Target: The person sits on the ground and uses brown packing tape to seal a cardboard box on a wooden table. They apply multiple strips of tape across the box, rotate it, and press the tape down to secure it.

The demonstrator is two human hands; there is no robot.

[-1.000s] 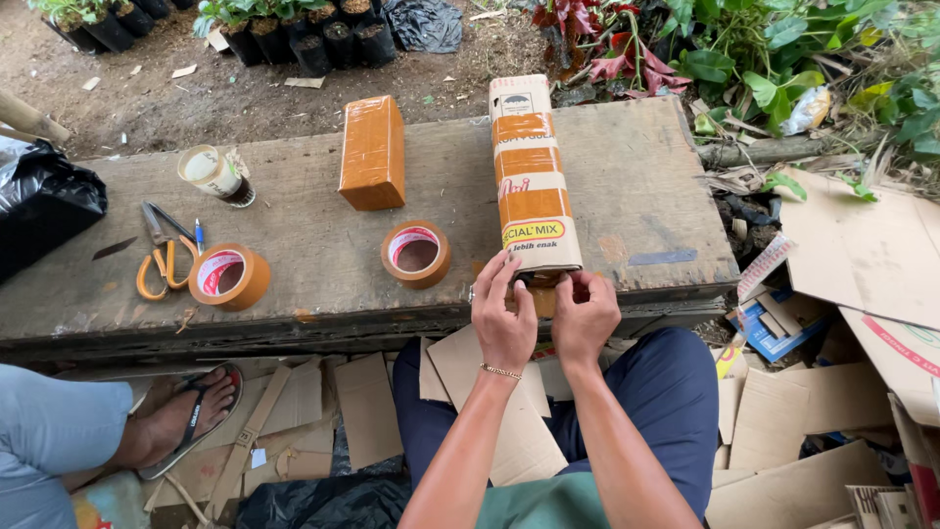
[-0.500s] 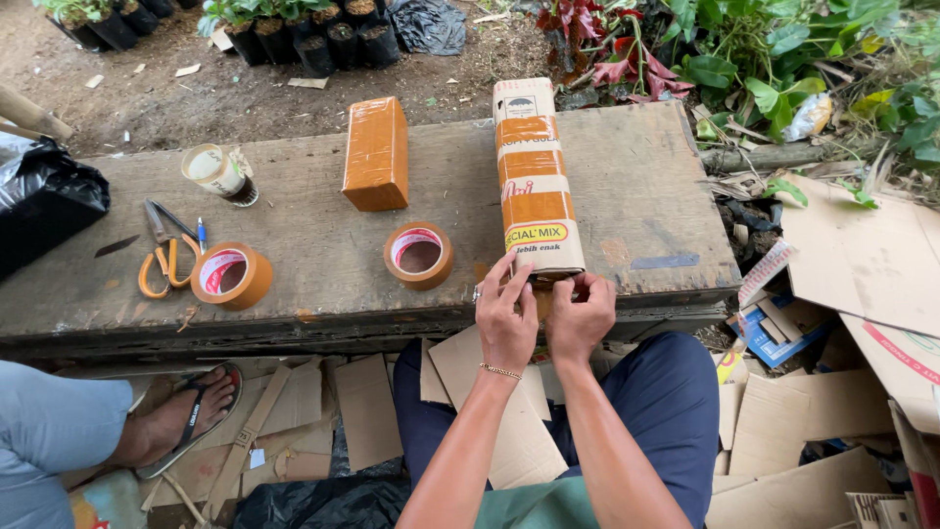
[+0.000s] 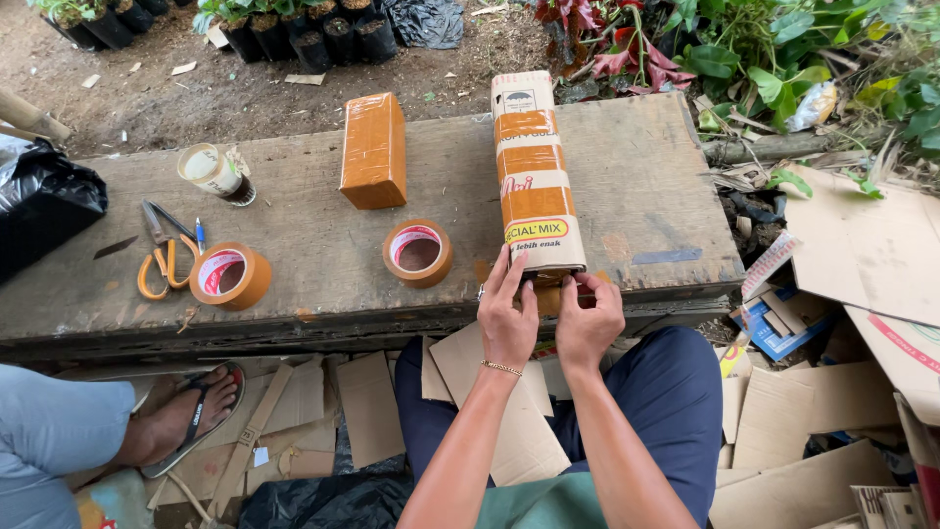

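Observation:
A long cardboard parcel (image 3: 536,167) banded with brown tape lies lengthwise on the wooden bench (image 3: 294,245). My left hand (image 3: 507,315) lies flat against its near end, fingers spread. My right hand (image 3: 589,318) pinches the brown tape at that same end. Left of the parcel sits a roll of brown tape (image 3: 418,252). A second roll (image 3: 229,275) lies further left beside orange-handled scissors (image 3: 160,263). A small parcel fully wrapped in brown tape (image 3: 374,150) rests near the bench's far edge.
A paper cup (image 3: 210,169) and a black plastic bag (image 3: 44,201) occupy the bench's left part. Another person's leg and sandalled foot (image 3: 181,416) show at lower left. Cardboard scraps (image 3: 852,323) cover the ground on the right and under the bench. Potted plants line the back.
Both hands have stayed at the parcel's near end; the left hand's fingers have shifted slightly up onto the parcel. The parcel has not moved.

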